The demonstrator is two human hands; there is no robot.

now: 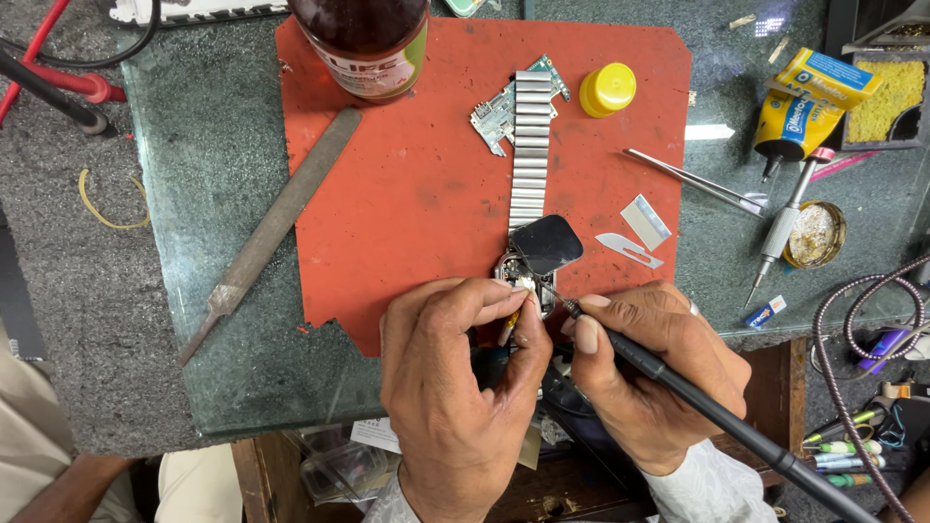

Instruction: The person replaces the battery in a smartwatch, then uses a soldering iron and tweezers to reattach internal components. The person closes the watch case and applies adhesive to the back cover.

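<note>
An opened smartwatch [523,273] with a silver link band [531,145] lies on a red mat [417,184]. Its dark screen [547,242] is flipped up beside the case. My left hand [455,378] pinches a small yellow-tipped piece [511,324] against the open case. My right hand [649,373] holds a black soldering iron [697,397] like a pen, with its tip at the watch case. A small green circuit board [504,108] rests under the band's far end.
A metal file [276,228] lies at the mat's left edge. A brown bottle [363,44], yellow cap [608,89], tweezers [693,182], blade [628,250], screwdriver [783,228], flux tin [816,234] and yellow tube [804,102] sit around on the glass top [213,145].
</note>
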